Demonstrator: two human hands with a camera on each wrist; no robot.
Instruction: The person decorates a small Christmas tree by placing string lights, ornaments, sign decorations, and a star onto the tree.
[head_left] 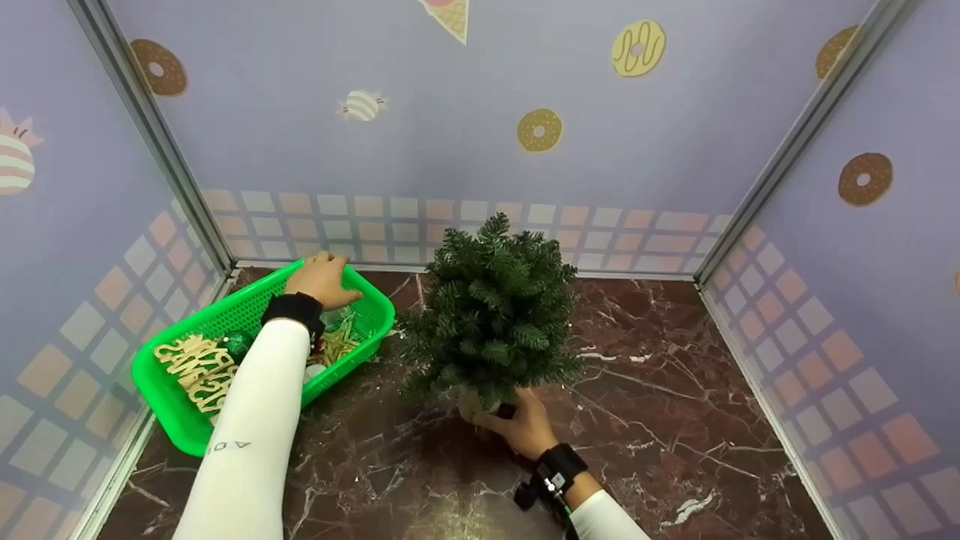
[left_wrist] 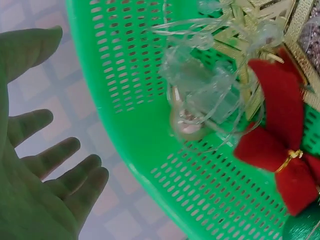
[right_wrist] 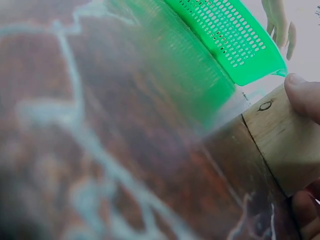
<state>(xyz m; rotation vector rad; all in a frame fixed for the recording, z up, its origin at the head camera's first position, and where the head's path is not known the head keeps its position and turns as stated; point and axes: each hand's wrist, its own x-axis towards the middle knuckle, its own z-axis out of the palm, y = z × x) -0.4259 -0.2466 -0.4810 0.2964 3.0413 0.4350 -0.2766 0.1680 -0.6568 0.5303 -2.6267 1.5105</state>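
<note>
A small artificial Christmas tree (head_left: 495,307) stands on the dark marbled surface. My right hand (head_left: 529,426) grips its pale wooden base (right_wrist: 280,135), thumb on one side and fingers on the other. At the far end of the green basket (head_left: 176,433), my left hand (head_left: 321,281) hovers by the rim with spread, relaxed fingers and nothing in them. In the left wrist view the basket holds a red velvet bow (left_wrist: 280,150), a clear wire string (left_wrist: 200,90), a shiny gold bauble (left_wrist: 187,122) and gold star-like pieces (left_wrist: 245,55).
Gold lettering (head_left: 199,371) and a green ball (head_left: 238,345) lie in the near half of the basket. Lilac panels (head_left: 450,150) with printed sweets enclose the surface at the back and both sides, joined by metal corner posts (head_left: 795,135).
</note>
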